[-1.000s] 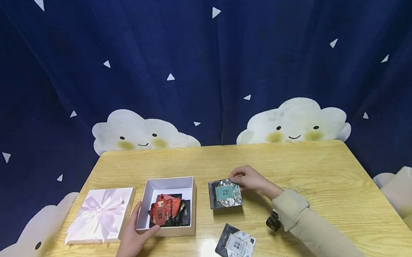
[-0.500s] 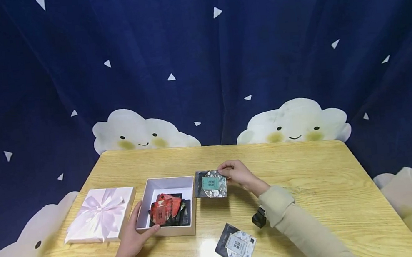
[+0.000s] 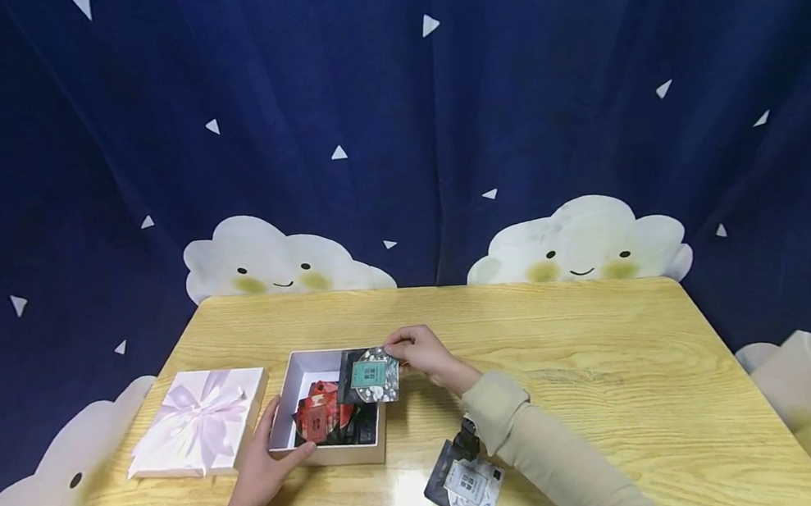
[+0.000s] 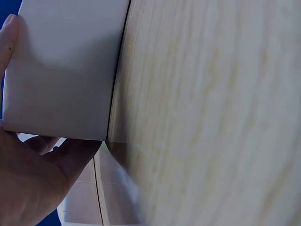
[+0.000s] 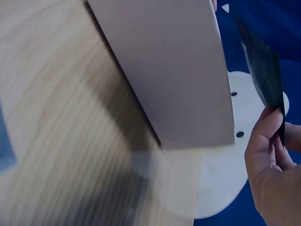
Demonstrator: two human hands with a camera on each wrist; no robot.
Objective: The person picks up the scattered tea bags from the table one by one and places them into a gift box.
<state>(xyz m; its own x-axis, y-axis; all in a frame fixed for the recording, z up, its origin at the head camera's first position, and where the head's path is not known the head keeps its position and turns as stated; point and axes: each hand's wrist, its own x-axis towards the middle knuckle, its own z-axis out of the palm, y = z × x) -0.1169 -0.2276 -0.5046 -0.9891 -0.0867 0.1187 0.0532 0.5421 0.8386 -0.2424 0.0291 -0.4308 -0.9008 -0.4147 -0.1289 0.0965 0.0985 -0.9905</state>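
In the head view, my right hand (image 3: 427, 356) pinches the edge of a flat dark sachet (image 3: 368, 375) with a green label and flower print. The sachet is over the right side of an open white box (image 3: 345, 455). Red and black sachets (image 3: 319, 415) lie inside that box, partly covered by the held one. At the box's front left corner, my left hand (image 3: 259, 470) grips it, thumb on the front and fingers along the left side. The right wrist view shows the sachet (image 5: 263, 66) edge-on between thumb and fingers, above the box wall (image 5: 174, 70).
Left of the box lies a white lid (image 3: 200, 456) with a pale pink ribbon bow. A sachet with a pale label (image 3: 475, 493) lies on the wooden table (image 3: 610, 363) at the front, partly hidden by the right wrist's camera. A dark blue curtain (image 3: 387, 82) hangs behind.
My right hand has carried the green-labelled sachet leftward from beside the box to over its right side. My left hand has stayed at the box corner.
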